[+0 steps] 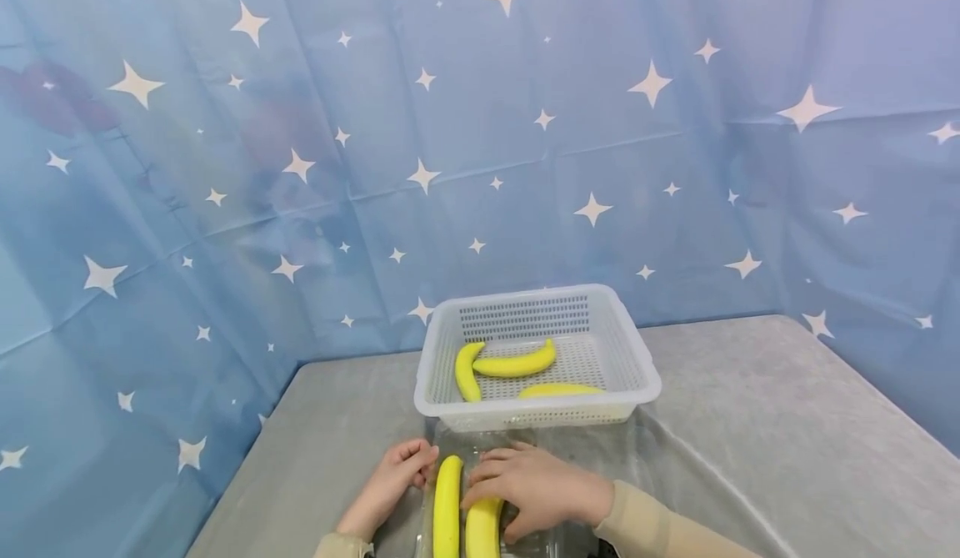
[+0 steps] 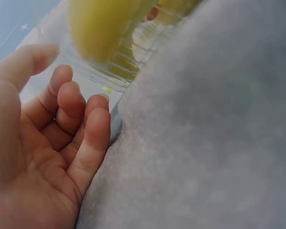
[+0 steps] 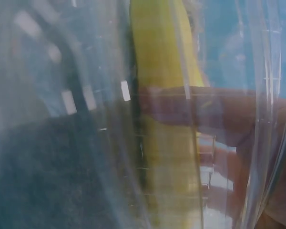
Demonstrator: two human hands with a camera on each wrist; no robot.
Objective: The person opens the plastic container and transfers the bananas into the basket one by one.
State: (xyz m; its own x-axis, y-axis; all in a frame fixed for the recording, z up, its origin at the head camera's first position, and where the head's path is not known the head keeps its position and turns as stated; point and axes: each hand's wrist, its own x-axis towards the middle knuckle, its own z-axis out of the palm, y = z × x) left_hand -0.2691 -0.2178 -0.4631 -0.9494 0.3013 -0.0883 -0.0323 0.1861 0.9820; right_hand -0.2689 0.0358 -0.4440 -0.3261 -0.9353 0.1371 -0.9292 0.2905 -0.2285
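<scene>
A white, rectangular plastic basket (image 1: 480, 409) with slotted walls and a perforated floor stands at the back of the grey cloth-covered bench (image 1: 787, 424), near a blue curtain (image 1: 465, 116) printed with white stars. Three bananas lie inside it: a curved yellow banana on the left (image 1: 467, 372), pointing front to back; a curved yellow banana lying crosswise (image 1: 517, 364), its left end against the first; and a yellow banana by the near wall (image 1: 561, 389), partly hidden by the rim.

In front of the basket, closer to the person, sits a clear, ribbed plastic container (image 1: 465, 441), cut off by the lower edge of the head view. It contains two bananas side by side, both running front to back: a long, smooth yellow banana (image 1: 447, 508) on the left and a thick yellow banana (image 1: 483, 533) on the right, with a narrow gap between them.

The hands are apart. The right hand (image 1: 528, 487) reaches into the container and grips the thick yellow banana, thumb and fingers on opposite sides; the right wrist view shows this blurrily through the clear wall. The left hand (image 1: 393, 483) is beside the container's left wall, fingers loosely curled and thumb parted from them; whether it touches the plastic cannot be told.
</scene>
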